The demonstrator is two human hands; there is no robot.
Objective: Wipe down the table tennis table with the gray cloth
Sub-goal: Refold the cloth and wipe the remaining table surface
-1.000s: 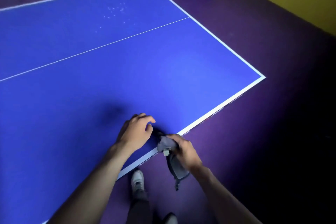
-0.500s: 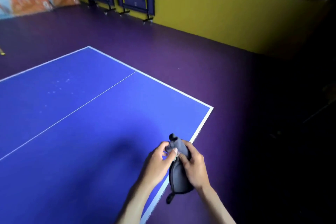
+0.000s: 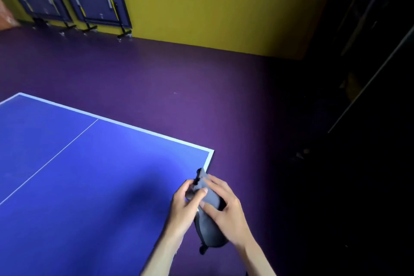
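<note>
the table (image 3: 67, 175) runs off the left and bottom edges. both hands cover the middle of the gray cloth (image 3: 209, 234). the room's right side is lost in darkness; forearms cut off below.

Blue table tennis table (image 3: 78, 175), white edge lines, thin centre line, seemingly bare, on purple floor (image 3: 179, 78)

Two bare forearms are seen rising from the lower edge of the view, each uncovered as far as it is shown, no sleeve or cuff being visible. The left hand (image 3: 187, 205) and the right hand (image 3: 226, 210) are ungloved, and short, unpainted fingernails are shown on the fingers (image 3: 205, 190). The wrists are shown unadorned.
</note>
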